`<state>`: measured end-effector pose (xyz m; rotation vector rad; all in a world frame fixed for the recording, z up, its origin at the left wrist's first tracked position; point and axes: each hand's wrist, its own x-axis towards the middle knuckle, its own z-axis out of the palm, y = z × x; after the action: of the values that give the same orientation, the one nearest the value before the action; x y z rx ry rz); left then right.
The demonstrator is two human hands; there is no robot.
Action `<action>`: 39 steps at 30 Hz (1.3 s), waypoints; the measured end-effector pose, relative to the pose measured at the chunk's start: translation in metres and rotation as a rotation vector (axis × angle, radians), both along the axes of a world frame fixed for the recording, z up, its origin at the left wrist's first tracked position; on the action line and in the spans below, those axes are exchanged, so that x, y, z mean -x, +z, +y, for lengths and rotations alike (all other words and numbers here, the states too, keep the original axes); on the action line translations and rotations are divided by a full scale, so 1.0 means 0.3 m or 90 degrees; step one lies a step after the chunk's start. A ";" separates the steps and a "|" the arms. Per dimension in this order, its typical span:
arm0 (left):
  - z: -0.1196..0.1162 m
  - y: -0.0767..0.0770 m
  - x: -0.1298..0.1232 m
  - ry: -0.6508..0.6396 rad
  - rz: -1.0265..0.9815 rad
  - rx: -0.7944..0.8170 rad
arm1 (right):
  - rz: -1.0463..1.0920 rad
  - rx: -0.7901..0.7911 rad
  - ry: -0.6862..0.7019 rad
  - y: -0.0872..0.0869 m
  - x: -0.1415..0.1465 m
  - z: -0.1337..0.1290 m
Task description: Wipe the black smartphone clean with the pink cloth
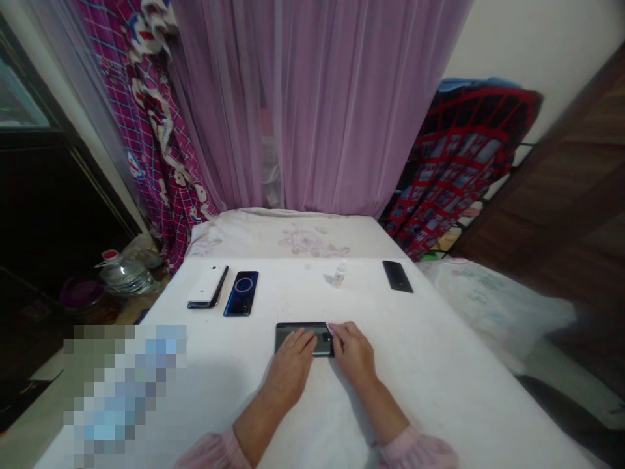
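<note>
A dark, glossy smartphone point(318, 350) lies sideways on the white-covered table, its back with a camera block facing up. My left hand point(291, 368) rests on its left part, fingers stretched out flat across the surface. At the phone's right end is my right hand point(354, 352), thumb and fingers pinched together by the corner near the camera block. A thin, pale edge shows at those fingertips, too small to name. Beyond the phone stands a small clear bottle with a white cap point(340, 274).
On the left lie a blue smartphone point(241, 293) and a white phone point(209, 285) stacked on a dark one. Another dark phone point(398, 277) is near the right edge. A pixelated patch covers the table's left front. Purple curtains point(342, 104) hang behind the tablecloth point(415, 371).
</note>
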<state>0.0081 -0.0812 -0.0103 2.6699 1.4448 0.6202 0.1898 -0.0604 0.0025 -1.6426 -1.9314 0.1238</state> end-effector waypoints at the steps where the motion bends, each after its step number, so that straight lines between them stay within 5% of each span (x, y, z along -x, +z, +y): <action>1: 0.001 0.002 0.000 -0.001 -0.002 0.002 | -0.008 0.003 -0.009 0.005 0.004 0.018; 5: 0.005 0.011 -0.003 0.004 0.000 0.021 | -0.025 -0.001 -0.021 0.006 0.008 0.036; 14: 0.003 0.021 0.003 -0.007 -0.030 0.023 | 0.002 -0.030 0.028 -0.025 -0.028 -0.103; 23: 0.003 0.027 0.003 -0.011 -0.018 0.020 | -0.063 0.017 -0.047 0.012 0.007 0.028; 33: 0.003 0.027 0.004 -0.007 -0.019 0.024 | -0.087 -0.021 -0.016 -0.003 -0.016 -0.095; 39: 0.003 0.035 0.002 -0.014 -0.008 0.025 | -0.117 0.029 -0.044 0.030 0.004 -0.015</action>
<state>0.0076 -0.0804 0.0004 2.6424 1.4083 0.5999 0.1885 -0.0649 0.0114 -1.8033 -2.0165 -0.0098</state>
